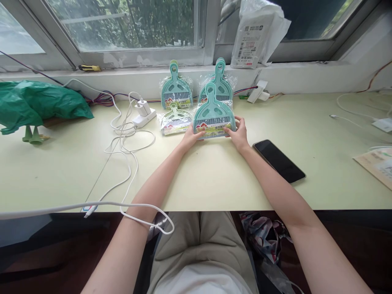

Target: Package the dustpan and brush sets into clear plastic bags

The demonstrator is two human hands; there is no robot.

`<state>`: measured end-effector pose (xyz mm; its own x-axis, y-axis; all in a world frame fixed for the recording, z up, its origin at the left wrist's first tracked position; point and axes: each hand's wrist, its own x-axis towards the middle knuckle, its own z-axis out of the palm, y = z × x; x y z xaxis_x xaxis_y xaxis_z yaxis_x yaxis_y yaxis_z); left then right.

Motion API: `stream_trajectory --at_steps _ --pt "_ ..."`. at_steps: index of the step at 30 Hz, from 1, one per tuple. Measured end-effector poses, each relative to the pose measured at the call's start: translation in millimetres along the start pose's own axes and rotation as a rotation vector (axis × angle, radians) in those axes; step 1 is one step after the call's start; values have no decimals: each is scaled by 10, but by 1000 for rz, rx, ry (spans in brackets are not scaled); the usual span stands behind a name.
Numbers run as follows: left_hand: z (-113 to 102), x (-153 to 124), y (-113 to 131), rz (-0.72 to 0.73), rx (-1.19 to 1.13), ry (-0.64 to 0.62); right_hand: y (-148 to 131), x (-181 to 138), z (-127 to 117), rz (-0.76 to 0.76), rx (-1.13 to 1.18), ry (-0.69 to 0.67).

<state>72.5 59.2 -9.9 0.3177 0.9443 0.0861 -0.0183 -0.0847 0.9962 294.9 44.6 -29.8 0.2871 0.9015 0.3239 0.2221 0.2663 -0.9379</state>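
A teal mini dustpan-and-brush set in clear wrapping (213, 112) stands upright on the pale table (214, 179), held from both sides. My left hand (191, 138) grips its lower left corner and my right hand (238, 131) grips its lower right corner. Two more teal sets lean against the wall behind it, one at the left (175, 87) and one at the right (221, 79). A paler green set (174, 119) lies flat just left of the held one.
A black phone (278, 160) lies right of my right wrist. White charger (142, 112) and cables (122, 139) trail across the left. A green plastic bag (36, 102) sits far left, a white parcel (252, 34) on the sill, papers (378, 163) at right.
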Motion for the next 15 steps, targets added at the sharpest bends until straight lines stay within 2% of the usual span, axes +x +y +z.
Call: stream_trajectory --at_steps 8,12,15 --pt "-41 68 -83 126 54 55 -33 -16 10 4 11 -23" --pt "-60 81 -96 199 148 80 -15 -3 0 62 57 -22" --pt "-71 85 -94 198 221 86 30 20 -15 84 78 -2"
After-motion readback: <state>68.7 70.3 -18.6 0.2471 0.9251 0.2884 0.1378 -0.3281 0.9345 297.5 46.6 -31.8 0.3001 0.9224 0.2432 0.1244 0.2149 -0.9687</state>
